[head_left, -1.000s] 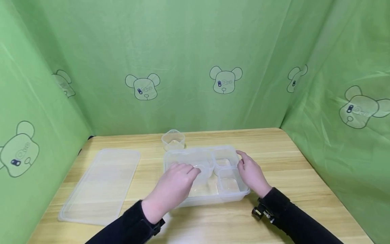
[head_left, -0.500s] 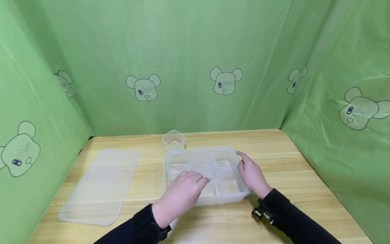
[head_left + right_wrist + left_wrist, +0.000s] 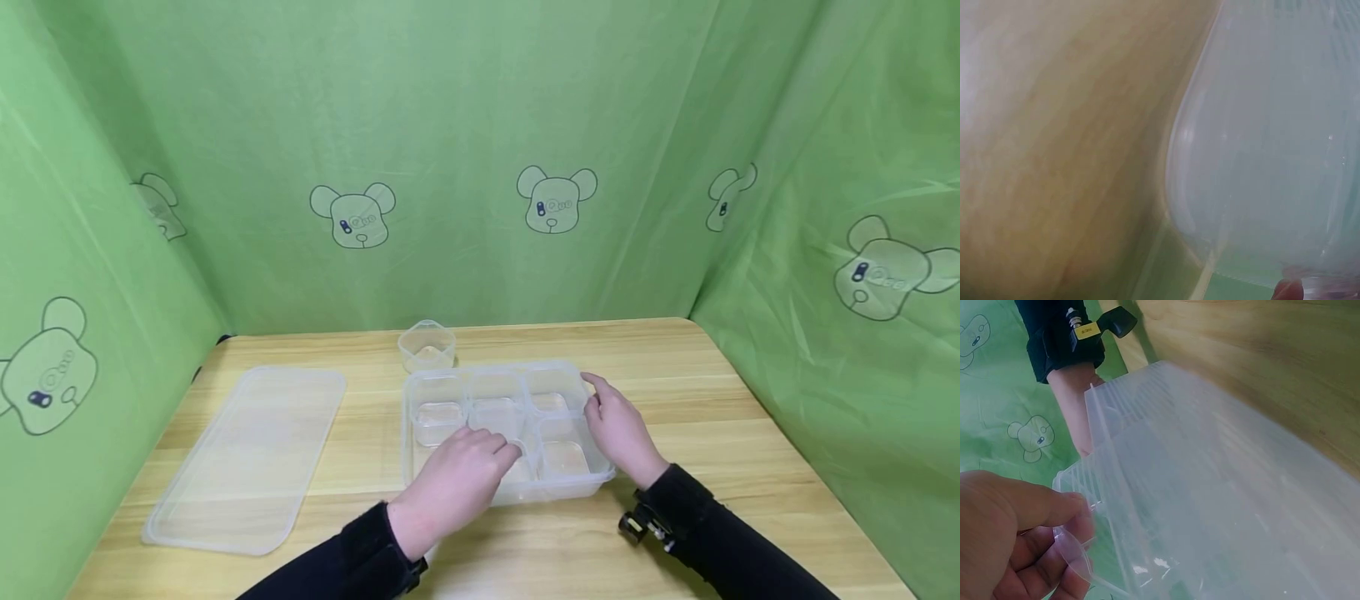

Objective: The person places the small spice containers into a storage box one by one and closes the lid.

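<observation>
A large clear plastic box (image 3: 558, 488) stands on the table, with several small clear square containers inside. My left hand (image 3: 459, 477) reaches over the box's front middle, pinching the rim of one small container (image 3: 519, 465) between thumb and fingers. In the left wrist view the left thumb (image 3: 1054, 506) presses that clear rim (image 3: 1067, 547) with the fingers curled beneath. At the box's right side, my right hand (image 3: 624, 430) grips the rim with thumb and index finger. The right wrist view shows the box's wall (image 3: 1260, 162) and one fingertip (image 3: 1289, 290). The left hand hides the box's front-left part.
A flat translucent lid (image 3: 251, 458) lies to the left on the wooden table (image 3: 720, 433). One more small clear container (image 3: 427, 350) stands behind the box's back-left corner. Green curtains (image 3: 450, 100) with bear prints enclose the back and sides.
My left hand has moved right and toward me, and the small container it pinches has gone down into the box's front middle. The right hand has kept its place on the rim.
</observation>
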The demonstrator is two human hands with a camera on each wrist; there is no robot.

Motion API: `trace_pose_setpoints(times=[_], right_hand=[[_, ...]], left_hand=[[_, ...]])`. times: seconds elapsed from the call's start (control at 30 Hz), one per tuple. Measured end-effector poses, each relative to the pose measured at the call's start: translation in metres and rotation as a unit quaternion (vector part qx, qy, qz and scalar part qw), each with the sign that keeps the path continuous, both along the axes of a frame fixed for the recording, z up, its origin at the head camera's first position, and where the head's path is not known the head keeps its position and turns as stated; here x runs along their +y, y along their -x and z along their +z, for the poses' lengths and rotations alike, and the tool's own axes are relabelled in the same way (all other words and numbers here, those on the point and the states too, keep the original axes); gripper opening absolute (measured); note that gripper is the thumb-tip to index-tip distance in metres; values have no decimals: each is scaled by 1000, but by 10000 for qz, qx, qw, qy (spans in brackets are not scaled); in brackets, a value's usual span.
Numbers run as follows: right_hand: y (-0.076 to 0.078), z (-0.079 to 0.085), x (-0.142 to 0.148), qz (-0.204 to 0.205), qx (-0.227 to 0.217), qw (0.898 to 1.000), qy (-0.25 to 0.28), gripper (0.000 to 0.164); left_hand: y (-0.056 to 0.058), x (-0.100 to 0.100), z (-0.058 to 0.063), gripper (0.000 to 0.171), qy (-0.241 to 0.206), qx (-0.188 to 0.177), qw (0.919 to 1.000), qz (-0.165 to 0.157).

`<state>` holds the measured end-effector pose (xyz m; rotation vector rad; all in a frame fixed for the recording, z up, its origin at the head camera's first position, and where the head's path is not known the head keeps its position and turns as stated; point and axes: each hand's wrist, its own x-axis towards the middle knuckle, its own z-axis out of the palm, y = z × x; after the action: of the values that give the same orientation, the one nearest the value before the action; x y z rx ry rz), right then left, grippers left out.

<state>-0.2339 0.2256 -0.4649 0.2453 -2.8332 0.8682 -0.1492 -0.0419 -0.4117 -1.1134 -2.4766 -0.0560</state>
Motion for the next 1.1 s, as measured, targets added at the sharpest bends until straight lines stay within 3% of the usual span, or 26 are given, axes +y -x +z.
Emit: trace_pose_setpoints(times=[0.47,1.1], right_hand=[[-1,2,0,-4,-24,10000,45,45],[-3,4,-1,1,42,10000,66,44]], left_hand=[[3,4,-13,20,197,-227,9995,-65],[3,3,-16,17,622,-558,9964,-151]])
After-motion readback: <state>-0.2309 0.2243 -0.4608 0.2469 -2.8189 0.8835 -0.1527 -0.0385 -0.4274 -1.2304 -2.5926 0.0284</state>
